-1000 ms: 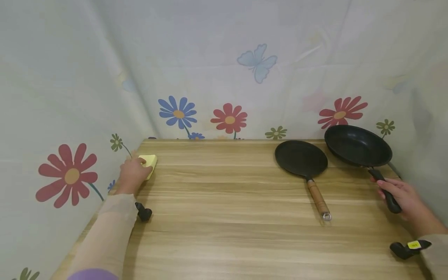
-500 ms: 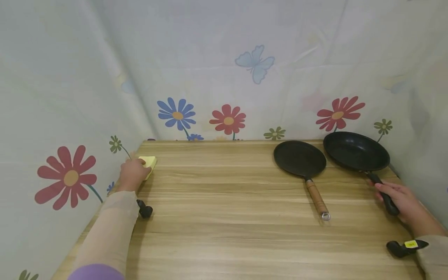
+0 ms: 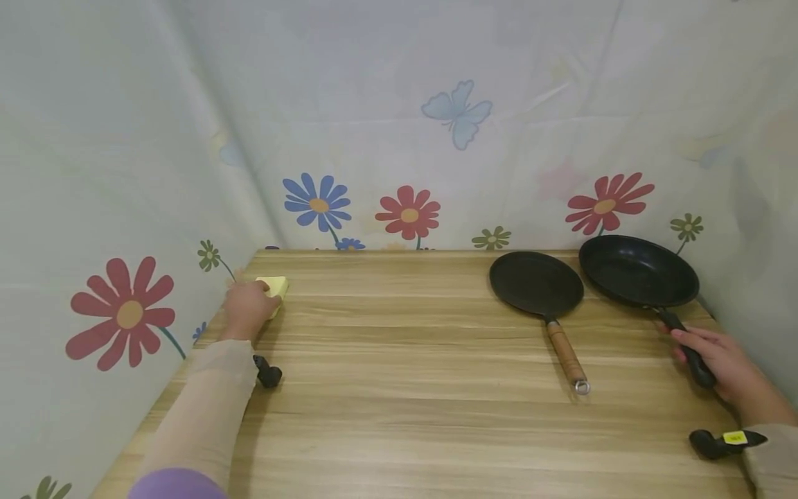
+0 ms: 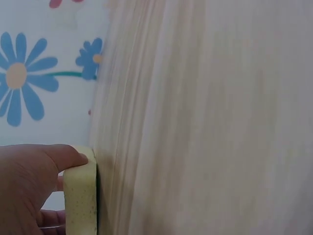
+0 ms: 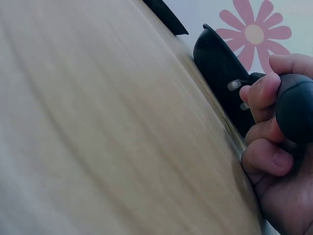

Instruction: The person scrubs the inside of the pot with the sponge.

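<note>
At the far left of the table, my left hand [image 3: 247, 305] grips a pale yellow sponge [image 3: 275, 290] between thumb and fingers. In the left wrist view the sponge [image 4: 80, 196] stands against the wooden surface, its lower part cut off by the frame. On the right side my right hand [image 3: 717, 357] holds the black handle of a deep black frying pan [image 3: 639, 270]. Curled fingers wrap that handle in the right wrist view, where the pan's outer side [image 5: 220, 68] shows low over the table. Left of the pan lies a flat black griddle pan [image 3: 536, 283] with a wooden handle.
The light wood table [image 3: 399, 388] reaches back to a hanging cloth [image 3: 361, 90] printed with flowers and a butterfly. More cloth hangs along the left and right sides. Small black devices [image 3: 268, 374] sit on both wrists.
The frying pan has come down slightly toward the table in my right hand. My left hand has shifted a little to the right with the sponge. The griddle pan lies as before.
</note>
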The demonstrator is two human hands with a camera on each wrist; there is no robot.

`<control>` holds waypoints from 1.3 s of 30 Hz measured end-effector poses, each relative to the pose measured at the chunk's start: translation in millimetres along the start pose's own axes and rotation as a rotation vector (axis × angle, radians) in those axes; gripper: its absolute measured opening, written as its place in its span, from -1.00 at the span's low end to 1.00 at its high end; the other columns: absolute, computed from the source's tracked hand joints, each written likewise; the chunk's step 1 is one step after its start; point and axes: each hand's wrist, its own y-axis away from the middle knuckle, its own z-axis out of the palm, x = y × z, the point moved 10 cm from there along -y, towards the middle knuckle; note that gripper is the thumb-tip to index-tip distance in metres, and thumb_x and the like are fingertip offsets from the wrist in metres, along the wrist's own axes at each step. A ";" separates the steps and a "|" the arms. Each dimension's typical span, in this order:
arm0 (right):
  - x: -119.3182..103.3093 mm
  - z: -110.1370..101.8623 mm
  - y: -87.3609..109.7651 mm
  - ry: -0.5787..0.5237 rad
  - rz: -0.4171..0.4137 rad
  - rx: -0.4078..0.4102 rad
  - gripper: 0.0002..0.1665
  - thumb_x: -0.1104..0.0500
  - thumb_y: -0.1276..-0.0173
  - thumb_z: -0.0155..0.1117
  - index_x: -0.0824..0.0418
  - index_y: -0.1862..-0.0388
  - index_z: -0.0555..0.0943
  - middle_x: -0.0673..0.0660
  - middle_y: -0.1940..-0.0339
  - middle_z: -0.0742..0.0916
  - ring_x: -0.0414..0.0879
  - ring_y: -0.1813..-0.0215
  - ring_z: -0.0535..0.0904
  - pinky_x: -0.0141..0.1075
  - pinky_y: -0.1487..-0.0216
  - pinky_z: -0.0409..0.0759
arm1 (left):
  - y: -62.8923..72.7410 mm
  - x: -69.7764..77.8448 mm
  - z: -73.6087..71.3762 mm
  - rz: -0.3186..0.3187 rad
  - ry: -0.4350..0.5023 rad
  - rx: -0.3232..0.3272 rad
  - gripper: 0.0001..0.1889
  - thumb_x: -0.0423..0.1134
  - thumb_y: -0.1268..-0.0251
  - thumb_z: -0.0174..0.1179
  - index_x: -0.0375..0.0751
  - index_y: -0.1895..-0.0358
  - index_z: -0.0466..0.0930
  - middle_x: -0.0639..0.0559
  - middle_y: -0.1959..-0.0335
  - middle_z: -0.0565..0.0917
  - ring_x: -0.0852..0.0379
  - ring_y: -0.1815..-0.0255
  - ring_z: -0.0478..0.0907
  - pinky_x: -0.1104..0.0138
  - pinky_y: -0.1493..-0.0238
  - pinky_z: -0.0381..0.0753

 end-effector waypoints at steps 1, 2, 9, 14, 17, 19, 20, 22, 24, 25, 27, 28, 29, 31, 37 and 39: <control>0.1 -0.2 -0.2 -0.004 -0.001 -0.002 -0.50 0.34 -0.60 -0.03 -0.11 0.16 0.81 -0.04 0.51 0.69 -0.27 0.47 0.55 -0.46 0.46 0.46 | -0.3 5.8 1.1 0.015 0.006 0.004 -0.47 -0.08 -0.29 0.18 -0.50 -0.13 0.59 -0.50 -0.03 0.63 -0.48 0.02 0.52 -0.20 -0.03 0.43; 0.5 -0.5 -0.1 0.004 0.001 0.002 -0.49 0.35 -0.60 -0.03 -0.12 0.17 0.81 -0.04 0.53 0.68 -0.27 0.48 0.55 -0.46 0.48 0.45 | -0.3 12.5 2.4 0.028 0.013 0.006 -0.47 -0.07 -0.29 0.19 -0.50 -0.12 0.59 -0.48 -0.02 0.64 -0.46 0.02 0.53 -0.19 -0.03 0.44; 2.9 -1.2 1.1 -0.024 0.040 0.012 -0.49 0.33 -0.60 -0.02 -0.13 0.20 0.81 -0.05 0.47 0.71 -0.29 0.47 0.57 -0.48 0.48 0.49 | 0.5 57.5 20.2 0.041 0.095 -0.021 -0.46 -0.04 -0.31 0.19 -0.45 -0.16 0.58 -0.50 -0.02 0.58 -0.48 -0.05 0.44 -0.19 -0.04 0.44; 5.3 -0.6 2.0 -0.003 0.080 0.031 -0.52 0.29 -0.60 0.01 -0.15 0.22 0.82 -0.08 0.43 0.71 -0.30 0.46 0.59 -0.47 0.49 0.52 | -2.9 73.9 26.9 0.040 0.107 -0.013 -0.45 -0.03 -0.30 0.17 -0.45 -0.16 0.58 -0.46 -0.04 0.59 -0.46 -0.08 0.43 -0.20 -0.08 0.43; 5.2 -0.2 3.0 0.016 0.091 0.032 -0.52 0.27 -0.61 0.01 -0.16 0.23 0.82 -0.06 0.50 0.67 -0.29 0.48 0.57 -0.46 0.54 0.49 | -6.8 78.1 29.8 0.032 0.098 -0.008 -0.45 -0.02 -0.32 0.16 -0.43 -0.16 0.59 -0.44 -0.05 0.59 -0.47 -0.10 0.43 -0.20 -0.12 0.42; 4.2 -0.1 3.8 0.022 0.088 0.032 -0.52 0.27 -0.61 0.01 -0.16 0.23 0.82 -0.05 0.53 0.66 -0.29 0.49 0.55 -0.45 0.56 0.48 | -9.7 80.0 32.7 0.021 0.103 -0.017 -0.45 -0.01 -0.33 0.14 -0.41 -0.18 0.58 -0.45 -0.07 0.56 -0.50 -0.11 0.41 -0.22 -0.12 0.43; 3.7 -0.2 4.3 0.031 0.087 0.033 -0.52 0.26 -0.61 0.01 -0.17 0.24 0.81 -0.04 0.55 0.65 -0.28 0.50 0.54 -0.45 0.57 0.46 | -11.1 81.0 34.1 0.020 0.100 -0.020 -0.45 0.00 -0.34 0.13 -0.40 -0.19 0.57 -0.46 -0.08 0.56 -0.50 -0.12 0.41 -0.23 -0.12 0.43; 3.3 -0.7 4.8 0.046 0.086 0.038 -0.53 0.25 -0.61 0.02 -0.18 0.25 0.81 -0.04 0.55 0.64 -0.28 0.50 0.53 -0.44 0.58 0.45 | -13.7 82.4 36.3 0.011 0.106 -0.025 -0.45 0.00 -0.35 0.12 -0.39 -0.20 0.56 -0.46 -0.09 0.54 -0.50 -0.13 0.40 -0.23 -0.14 0.42; 2.7 -1.1 5.1 0.058 0.080 0.039 -0.53 0.25 -0.61 0.02 -0.19 0.25 0.80 -0.04 0.55 0.64 -0.27 0.49 0.53 -0.44 0.57 0.45 | -16.1 83.6 37.3 0.005 0.103 -0.023 -0.45 0.00 -0.35 0.12 -0.40 -0.20 0.56 -0.46 -0.09 0.55 -0.49 -0.13 0.40 -0.23 -0.14 0.42; 2.8 -1.2 5.2 0.056 0.078 0.037 -0.53 0.25 -0.61 0.02 -0.19 0.25 0.80 -0.04 0.55 0.64 -0.27 0.49 0.53 -0.44 0.57 0.45 | -17.1 84.0 37.4 0.003 0.098 -0.022 -0.45 0.00 -0.35 0.12 -0.40 -0.20 0.56 -0.46 -0.09 0.55 -0.49 -0.13 0.41 -0.23 -0.14 0.42; 3.4 -1.6 5.0 0.043 0.077 0.035 -0.53 0.26 -0.61 0.01 -0.18 0.25 0.81 -0.03 0.57 0.63 -0.27 0.50 0.53 -0.44 0.58 0.44 | -18.1 85.0 36.7 -0.002 0.090 -0.018 -0.45 0.00 -0.34 0.12 -0.40 -0.19 0.57 -0.47 -0.09 0.55 -0.48 -0.13 0.41 -0.23 -0.13 0.43; 3.0 -1.8 4.9 0.036 0.071 0.034 -0.52 0.26 -0.61 0.01 -0.17 0.25 0.81 -0.03 0.57 0.64 -0.27 0.50 0.53 -0.44 0.58 0.44 | -18.4 85.6 36.3 -0.004 0.087 -0.017 -0.45 0.00 -0.33 0.13 -0.40 -0.19 0.57 -0.47 -0.09 0.55 -0.48 -0.13 0.41 -0.22 -0.13 0.43; 2.4 -1.7 4.7 0.026 0.064 0.029 -0.52 0.28 -0.61 0.00 -0.15 0.24 0.81 -0.03 0.57 0.64 -0.27 0.50 0.53 -0.44 0.58 0.44 | -18.5 86.0 36.0 -0.006 0.084 -0.017 -0.45 0.00 -0.33 0.13 -0.40 -0.19 0.57 -0.47 -0.09 0.55 -0.48 -0.13 0.41 -0.22 -0.12 0.44; 0.9 -1.9 4.2 0.021 0.050 0.022 -0.52 0.29 -0.61 0.00 -0.14 0.23 0.81 -0.03 0.58 0.63 -0.27 0.51 0.53 -0.44 0.58 0.44 | -18.1 86.2 35.6 -0.013 0.085 -0.018 -0.45 -0.01 -0.32 0.13 -0.40 -0.19 0.57 -0.47 -0.08 0.54 -0.47 -0.13 0.41 -0.22 -0.10 0.45; -1.9 -0.8 4.6 0.006 0.017 0.001 -0.50 0.32 -0.60 -0.02 -0.10 0.22 0.81 -0.03 0.53 0.66 -0.27 0.49 0.54 -0.46 0.54 0.46 | -17.3 87.3 34.9 -0.014 0.086 -0.009 -0.45 0.00 -0.33 0.15 -0.39 -0.18 0.57 -0.47 -0.08 0.53 -0.45 -0.12 0.42 -0.21 -0.09 0.46; -1.4 -0.1 5.3 -0.022 0.017 -0.004 -0.50 0.34 -0.60 -0.03 -0.08 0.21 0.82 -0.03 0.50 0.68 -0.28 0.48 0.56 -0.48 0.53 0.47 | -16.6 88.0 34.2 -0.016 0.086 -0.011 -0.45 0.00 -0.33 0.14 -0.39 -0.18 0.57 -0.47 -0.08 0.52 -0.45 -0.12 0.41 -0.21 -0.09 0.46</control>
